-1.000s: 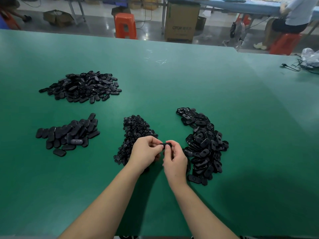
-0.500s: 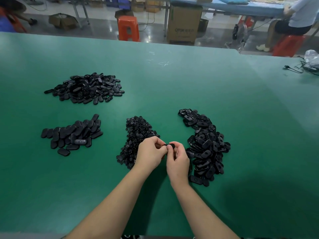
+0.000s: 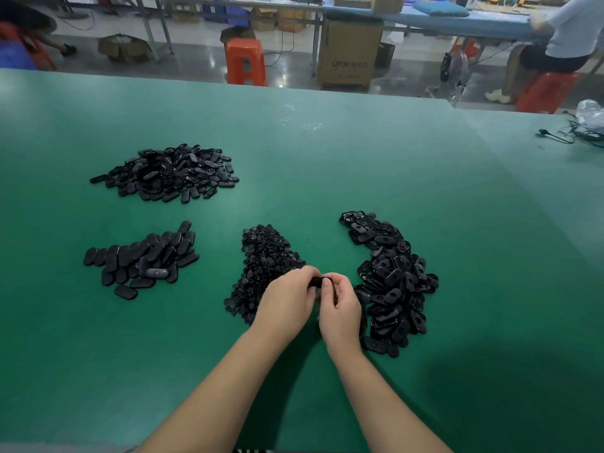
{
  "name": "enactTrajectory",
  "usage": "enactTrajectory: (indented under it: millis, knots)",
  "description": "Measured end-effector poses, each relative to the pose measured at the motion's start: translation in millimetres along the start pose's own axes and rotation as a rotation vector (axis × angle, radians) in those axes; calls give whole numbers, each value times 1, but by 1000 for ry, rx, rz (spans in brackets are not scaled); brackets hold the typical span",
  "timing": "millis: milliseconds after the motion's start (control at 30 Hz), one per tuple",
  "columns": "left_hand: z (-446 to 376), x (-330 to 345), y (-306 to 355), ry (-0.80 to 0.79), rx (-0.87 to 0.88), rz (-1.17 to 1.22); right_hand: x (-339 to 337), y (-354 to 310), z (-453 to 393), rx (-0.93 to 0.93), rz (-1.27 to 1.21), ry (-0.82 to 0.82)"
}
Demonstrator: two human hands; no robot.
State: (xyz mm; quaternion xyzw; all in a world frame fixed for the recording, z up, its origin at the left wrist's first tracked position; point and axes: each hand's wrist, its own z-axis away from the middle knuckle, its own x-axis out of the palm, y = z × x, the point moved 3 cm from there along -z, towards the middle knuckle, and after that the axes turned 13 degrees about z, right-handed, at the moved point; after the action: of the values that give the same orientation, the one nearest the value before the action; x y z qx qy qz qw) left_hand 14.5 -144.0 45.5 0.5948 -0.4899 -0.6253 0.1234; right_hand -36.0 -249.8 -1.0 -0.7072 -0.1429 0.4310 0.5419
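My left hand and my right hand meet over the green table, and together they pinch a small black plastic piece between fingertips and thumbs. Most of the piece is hidden by the fingers. A heap of small round black parts lies just left of the hands. A curved heap of black oval shells with holes lies just to the right.
A row of closed black oval pieces lies at the left, and a bigger pile of black ovals sits beyond it. Cables and a plastic bag are at the far right. Orange stools, a cardboard box and a seated person are past the table's far edge.
Both hands stay together on the small piece, with only slight finger movement. The view has tilted a little, so the piles sit lower in the frame.
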Motion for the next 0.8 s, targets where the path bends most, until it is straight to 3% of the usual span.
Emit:
enactTrajectory:
  millis: [67,167,500,633,800]
  knots:
    - [2,-8,-3,18,109,-176,1,0,0,1,7,-19]
    - [4,-33,-20,124,120,-229,3,1,1,4,18,-42]
    - [29,-168,-141,733,-473,-156,5,0,2,-44,138,-109]
    - [26,-190,-160,781,-551,-152,6,1,1,-47,166,-120]
    - [17,-197,-167,731,-525,-179,6,0,1,-50,187,-120]
